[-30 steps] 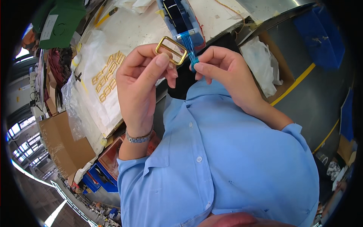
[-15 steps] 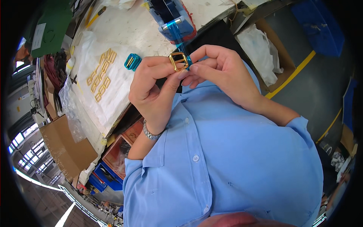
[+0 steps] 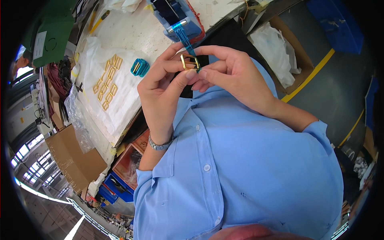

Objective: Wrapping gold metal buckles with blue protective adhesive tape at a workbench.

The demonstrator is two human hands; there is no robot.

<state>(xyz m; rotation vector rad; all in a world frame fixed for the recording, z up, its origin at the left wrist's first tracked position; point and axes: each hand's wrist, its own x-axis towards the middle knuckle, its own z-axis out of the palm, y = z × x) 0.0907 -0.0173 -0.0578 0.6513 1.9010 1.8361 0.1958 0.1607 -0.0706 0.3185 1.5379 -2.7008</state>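
Gold buckle [image 3: 189,62] is pinched between fingers of left hand [image 3: 162,90] and right hand [image 3: 236,78], both closed on it, above the bench [image 3: 136,34]; blue tape strip [image 3: 185,38] is stretched onto it from dispenser [image 3: 180,18].

Tight working pocket at the table edge

I see my left hand [image 3: 162,86] and right hand [image 3: 232,74] hemmed ahead by the blue tape dispenser [image 3: 180,20]; open white table [image 3: 132,38] lies between the wrapped blue bundle [image 3: 139,67] and dispenser, gold buckles [image 3: 107,82] crowding farther left.

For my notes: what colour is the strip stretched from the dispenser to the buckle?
The strip is translucent blue, seen in the head view, running to the gold buckle.
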